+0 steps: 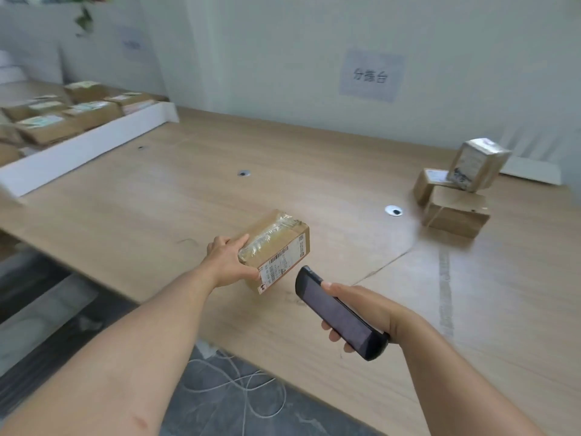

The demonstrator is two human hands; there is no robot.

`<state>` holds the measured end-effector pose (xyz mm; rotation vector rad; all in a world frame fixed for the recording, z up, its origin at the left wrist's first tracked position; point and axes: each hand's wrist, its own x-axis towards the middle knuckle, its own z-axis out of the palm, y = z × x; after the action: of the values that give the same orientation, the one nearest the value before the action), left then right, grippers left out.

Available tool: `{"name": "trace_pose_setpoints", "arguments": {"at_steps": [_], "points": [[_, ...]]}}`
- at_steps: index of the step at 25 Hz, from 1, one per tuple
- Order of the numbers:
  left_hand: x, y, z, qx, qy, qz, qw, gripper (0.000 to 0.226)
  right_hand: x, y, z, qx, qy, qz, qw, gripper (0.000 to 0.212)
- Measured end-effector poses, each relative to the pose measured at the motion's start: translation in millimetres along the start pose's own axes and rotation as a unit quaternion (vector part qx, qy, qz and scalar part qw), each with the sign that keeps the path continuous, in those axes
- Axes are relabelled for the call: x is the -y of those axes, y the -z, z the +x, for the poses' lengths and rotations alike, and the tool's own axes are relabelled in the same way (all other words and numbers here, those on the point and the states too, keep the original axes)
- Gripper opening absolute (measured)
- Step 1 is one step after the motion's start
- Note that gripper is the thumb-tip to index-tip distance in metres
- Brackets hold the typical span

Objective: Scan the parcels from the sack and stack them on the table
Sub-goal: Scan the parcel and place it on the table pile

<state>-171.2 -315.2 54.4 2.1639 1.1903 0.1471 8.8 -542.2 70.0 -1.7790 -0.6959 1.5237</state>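
Observation:
My left hand (228, 262) grips a small brown cardboard parcel (276, 243) by its near end, above the wooden table (157, 199). The parcel is taped on top, and its white barcode label faces right. My right hand (361, 313) holds a black handheld scanner (338, 313), whose front end points at that label from a short distance. At the right of the table stands a stack of three brown parcels (456, 199), the top one tilted. No sack is in view.
A long white tray (78, 152) with several labelled parcels runs along the left back of the table. Round cable holes (393, 210) dot the tabletop. White cords (239, 382) lie on the grey floor below the table's near edge. A wall with a paper sign (369, 75) closes the back.

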Motion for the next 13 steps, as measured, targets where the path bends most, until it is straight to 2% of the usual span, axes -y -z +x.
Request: {"name": "trace_pose_setpoints", "arguments": {"at_steps": [6,10,13], "points": [[65,29,-103,-0.076,0.125,0.006,0.989,0.109,-1,-62,5,0.075,0.058,0.001,0.995,0.052],[113,48,-173,-0.118,0.21,-0.007,0.97,0.112,7,-122,16,0.163,0.044,-0.022,0.985,0.062],[146,67,-219,-0.157,0.259,-0.038,0.952,0.11,22,-170,20,0.216,0.053,-0.052,0.974,0.054]]}}
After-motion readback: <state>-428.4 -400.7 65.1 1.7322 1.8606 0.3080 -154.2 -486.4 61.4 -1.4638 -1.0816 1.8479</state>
